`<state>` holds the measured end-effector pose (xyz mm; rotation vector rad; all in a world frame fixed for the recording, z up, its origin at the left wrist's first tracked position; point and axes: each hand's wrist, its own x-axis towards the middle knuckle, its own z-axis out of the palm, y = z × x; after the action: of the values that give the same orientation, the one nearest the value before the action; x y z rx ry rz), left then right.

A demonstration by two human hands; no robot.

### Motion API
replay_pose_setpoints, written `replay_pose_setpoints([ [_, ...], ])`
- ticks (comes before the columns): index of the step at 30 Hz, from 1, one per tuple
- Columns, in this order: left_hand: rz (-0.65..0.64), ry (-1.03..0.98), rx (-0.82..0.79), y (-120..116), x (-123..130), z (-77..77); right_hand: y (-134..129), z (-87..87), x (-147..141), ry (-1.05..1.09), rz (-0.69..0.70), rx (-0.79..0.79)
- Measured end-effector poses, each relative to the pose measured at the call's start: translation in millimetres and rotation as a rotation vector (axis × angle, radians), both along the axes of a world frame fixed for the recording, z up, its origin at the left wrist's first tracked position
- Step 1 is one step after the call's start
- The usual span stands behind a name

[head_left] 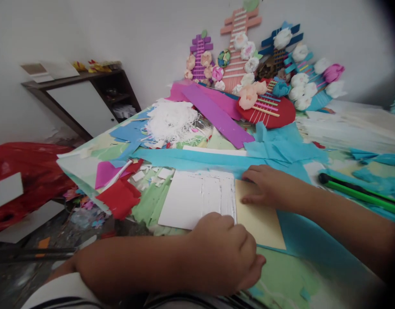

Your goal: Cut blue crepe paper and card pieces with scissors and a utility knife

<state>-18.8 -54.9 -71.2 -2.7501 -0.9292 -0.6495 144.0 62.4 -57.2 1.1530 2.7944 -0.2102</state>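
Observation:
A white board lies flat on the table, its right part streaked with glossy white stuff. Against its right edge is a cream-coloured board, with blue paper under it. My right hand rests on the top of the cream board, thumb and fingers apart. Bent into a fist, my left hand is over the lower edges of both boards; whatever its fingers hold, if anything, is hidden. A strip of light-blue crepe paper runs behind the boards.
Decorated guitar shapes with paper flowers lean on the wall behind. White shredded strings, a purple strip and red paper scraps cover the table. A green-and-black tool lies right. A cabinet stands back left.

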Motion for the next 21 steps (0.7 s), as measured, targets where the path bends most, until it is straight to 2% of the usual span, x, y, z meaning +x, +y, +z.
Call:
replay_pose_setpoints([
  [4,0.267,0.141,-0.207,24.2,-12.4,17.4,5.5,1.6,-6.2,-0.024,-0.031,-0.029],
  [6,0.337,0.191,-0.274,43.6,-19.1,22.0,6.2,3.2,-9.0,-0.036,-0.034,-0.061],
  [9,0.343,0.227,-0.333,73.1,-23.2,18.3,5.5,6.1,-14.0,-0.077,-0.102,-0.123],
  [13,0.335,0.218,-0.253,96.0,-17.9,0.9,3.9,12.1,-21.1,-0.134,-0.128,-0.175],
  [17,0.374,0.204,-0.174,97.5,-15.5,-11.3,5.7,19.0,-23.4,-0.162,-0.115,-0.216],
  [21,0.391,0.218,-0.171,93.1,-19.5,-11.5,13.0,22.3,-18.8,-0.130,-0.088,-0.264],
])
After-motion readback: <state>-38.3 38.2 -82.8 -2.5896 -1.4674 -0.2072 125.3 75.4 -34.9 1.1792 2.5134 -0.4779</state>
